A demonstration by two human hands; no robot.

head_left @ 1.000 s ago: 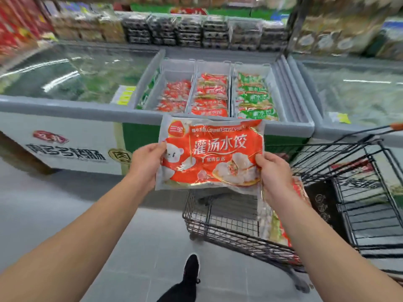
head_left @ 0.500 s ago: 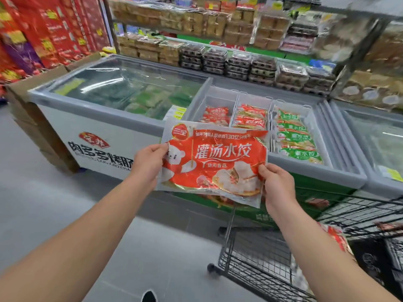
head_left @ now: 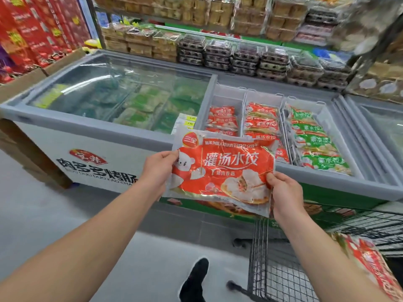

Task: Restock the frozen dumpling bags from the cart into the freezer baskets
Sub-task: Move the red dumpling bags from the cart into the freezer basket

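Left hand point(head_left: 160, 168) gripped left edge of red dumpling bag point(head_left: 224, 168); right hand point(head_left: 285, 195) pinched its lower right corner. Bag held flat above freezer point(head_left: 91, 127) front rim, before middle basket point(head_left: 262, 122). More bags in cart point(head_left: 281, 271) at lower right

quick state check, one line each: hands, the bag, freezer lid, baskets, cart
left hand: grips bag's left edge
right hand: pinches bag's right edge
bag: sealed, held in air before freezer
freezer lid: slid left, baskets uncovered
baskets: partly filled
cart: holds at least one more bag
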